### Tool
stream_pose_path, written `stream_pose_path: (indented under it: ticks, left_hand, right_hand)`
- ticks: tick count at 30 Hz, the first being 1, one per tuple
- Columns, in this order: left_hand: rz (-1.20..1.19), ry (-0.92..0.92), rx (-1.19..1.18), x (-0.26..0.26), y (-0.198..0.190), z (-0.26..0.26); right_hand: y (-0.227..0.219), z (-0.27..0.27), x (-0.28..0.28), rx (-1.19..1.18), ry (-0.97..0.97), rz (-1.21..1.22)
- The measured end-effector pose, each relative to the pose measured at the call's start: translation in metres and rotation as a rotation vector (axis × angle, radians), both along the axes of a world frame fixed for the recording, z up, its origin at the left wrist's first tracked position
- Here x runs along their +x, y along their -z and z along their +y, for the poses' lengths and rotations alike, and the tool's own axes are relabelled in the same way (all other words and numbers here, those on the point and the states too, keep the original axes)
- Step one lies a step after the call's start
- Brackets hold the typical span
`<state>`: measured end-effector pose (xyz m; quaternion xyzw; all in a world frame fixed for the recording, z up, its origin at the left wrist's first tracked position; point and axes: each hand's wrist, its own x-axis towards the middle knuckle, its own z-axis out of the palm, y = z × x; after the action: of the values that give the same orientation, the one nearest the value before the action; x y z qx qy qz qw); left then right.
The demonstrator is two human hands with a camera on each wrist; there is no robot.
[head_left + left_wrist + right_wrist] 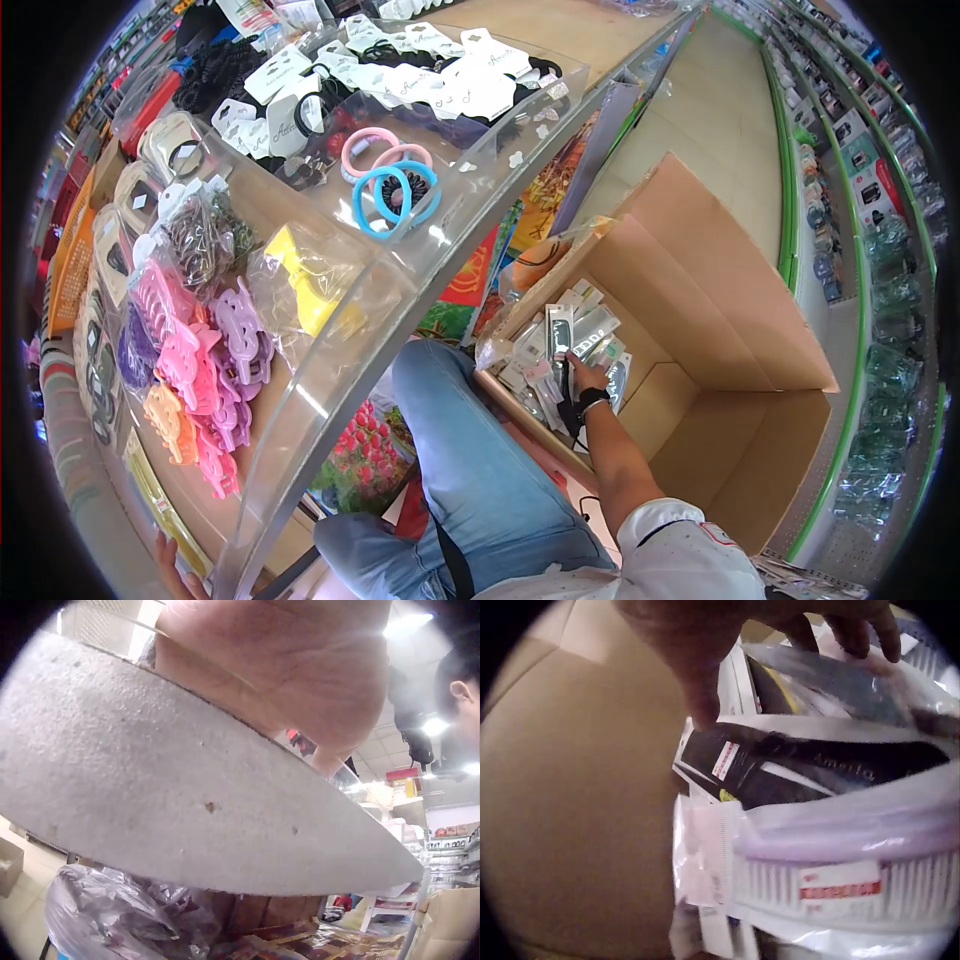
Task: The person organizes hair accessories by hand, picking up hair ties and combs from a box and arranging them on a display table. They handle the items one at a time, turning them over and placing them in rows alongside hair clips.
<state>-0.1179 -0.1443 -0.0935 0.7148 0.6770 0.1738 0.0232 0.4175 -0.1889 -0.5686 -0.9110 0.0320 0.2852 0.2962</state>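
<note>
My right hand [589, 377] reaches into a cardboard box [655, 410], over a pile of packaged combs. In the right wrist view its thumb touches a black item in a clear sleeve [810, 759] with a red-and-white price label. The fingers of that hand spread over other clear packets [840, 679] behind it. Closer to the camera lies a lilac comb [832, 840] in clear plastic. My left hand [172, 566] rests at the edge of the display table [318, 385], its fingers extended. Seen from below, the left palm [292, 660] lies over the table's pale rim [195, 780].
Pink, purple and orange hair claws [190, 365], a yellow bow [300, 280], pink and blue rings [383, 205] and carded hair ties [400, 80] fill the table. Stocked shelves [875, 300] line the right side. A grey plastic bag [120, 911] sits below the rim.
</note>
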Motion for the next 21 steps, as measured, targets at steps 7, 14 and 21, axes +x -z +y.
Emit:
stream_pose_path:
  ticks: [7, 14, 21]
  left_hand:
    - [0.004, -0.034, 0.002, 0.003, 0.002, 0.001]
    - [0.055, -0.029, 0.015, 0.007, 0.002, 0.004]
    - [0.052, -0.076, -0.002, 0.016, 0.000, 0.005]
  right_hand:
    - [-0.012, -0.004, 0.023, -0.167, 0.140, -0.086]
    - [-0.001, 0.007, 0.031, -0.102, -0.201, -0.352]
    - [-0.018, 0.040, 0.034, -0.146, -0.227, -0.236]
